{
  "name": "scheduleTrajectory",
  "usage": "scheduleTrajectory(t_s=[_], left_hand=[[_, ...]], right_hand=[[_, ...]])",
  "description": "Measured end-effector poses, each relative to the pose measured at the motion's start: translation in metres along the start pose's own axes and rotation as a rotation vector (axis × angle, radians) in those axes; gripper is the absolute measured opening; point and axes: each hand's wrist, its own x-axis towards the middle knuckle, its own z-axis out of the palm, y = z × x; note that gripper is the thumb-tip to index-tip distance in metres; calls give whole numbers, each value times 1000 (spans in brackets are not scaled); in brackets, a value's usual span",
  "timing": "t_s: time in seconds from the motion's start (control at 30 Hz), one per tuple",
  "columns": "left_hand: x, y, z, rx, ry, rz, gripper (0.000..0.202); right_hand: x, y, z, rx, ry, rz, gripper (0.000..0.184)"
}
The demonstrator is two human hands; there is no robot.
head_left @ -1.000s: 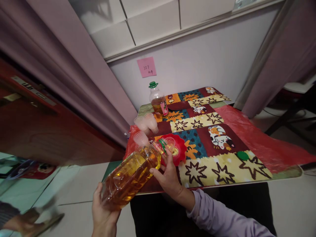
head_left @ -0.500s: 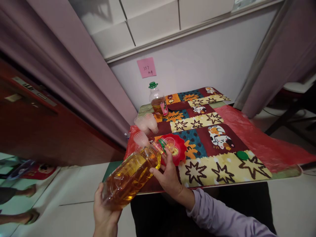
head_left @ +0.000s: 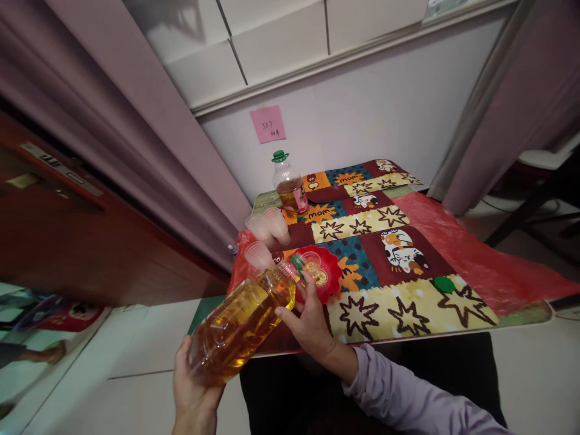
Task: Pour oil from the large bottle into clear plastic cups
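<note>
A large clear bottle of golden liquid (head_left: 244,323) is tilted, its green-ringed neck up and to the right. My left hand (head_left: 194,380) grips its base from below. Around the neck side curl the fingers of my right hand (head_left: 310,320), also on the bottle. The mouth lies over a red scalloped dish (head_left: 334,273), where a clear plastic cup (head_left: 317,266) stands with some yellowish liquid at its bottom. Right of them a green cap (head_left: 444,284) rests on the patterned mat (head_left: 394,308). The bottle neck partly hides the dish and cup.
Stacked plastic cups (head_left: 269,226) lie at the table's left, with another cup stack (head_left: 258,257) nearer the bottle. Behind them stands a green-capped jug (head_left: 292,190) of amber liquid. Red plastic sheeting (head_left: 475,254) covers the right side. A brown door (head_left: 113,241) is at left.
Both hands hold the bottle in nearly the same tilted pose. The view has shifted very slightly, and the person's feet at the far left have moved further out of view.
</note>
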Motion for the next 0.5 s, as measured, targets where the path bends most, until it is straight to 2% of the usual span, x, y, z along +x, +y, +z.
scheduleTrajectory(t_s=[0.17,0.3,0.5], left_hand=[[-1,0,1,3,-1,8,29],[6,-4,-5,3,-47,16,28],[17,-21,-18,-26,-132,51,20]], right_hand=[[-1,0,0,8,-6,-11,99],[-1,-3,-2,-46,-1,-46,95],[6,-31,-7,-167,-14,-126,90]])
